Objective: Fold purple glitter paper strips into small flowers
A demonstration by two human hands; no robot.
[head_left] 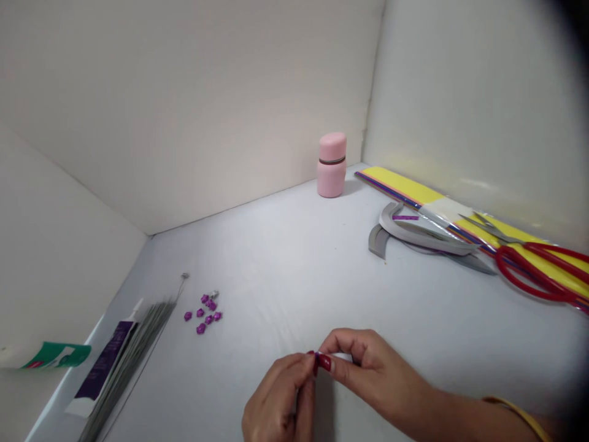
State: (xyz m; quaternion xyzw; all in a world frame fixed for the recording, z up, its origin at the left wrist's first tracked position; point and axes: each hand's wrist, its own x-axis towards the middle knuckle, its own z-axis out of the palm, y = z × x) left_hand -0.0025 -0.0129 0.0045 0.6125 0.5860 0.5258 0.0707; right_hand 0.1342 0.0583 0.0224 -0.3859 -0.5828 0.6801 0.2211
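A tiny purple piece (pixel 317 354) sits at bottom centre of the frame, clamped between the fingers (pixel 324 362) of the left hand (pixel 276 399) and right hand (pixel 372 368). Purple flower beads (pixel 200 312) lie to the lower left on the counter (pixel 285 264); red-handled scissors (pixel 529 273) rest far right.

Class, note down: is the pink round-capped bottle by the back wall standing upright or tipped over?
Upright: the pink round-capped bottle stands on its base on the white surface, cap on top.
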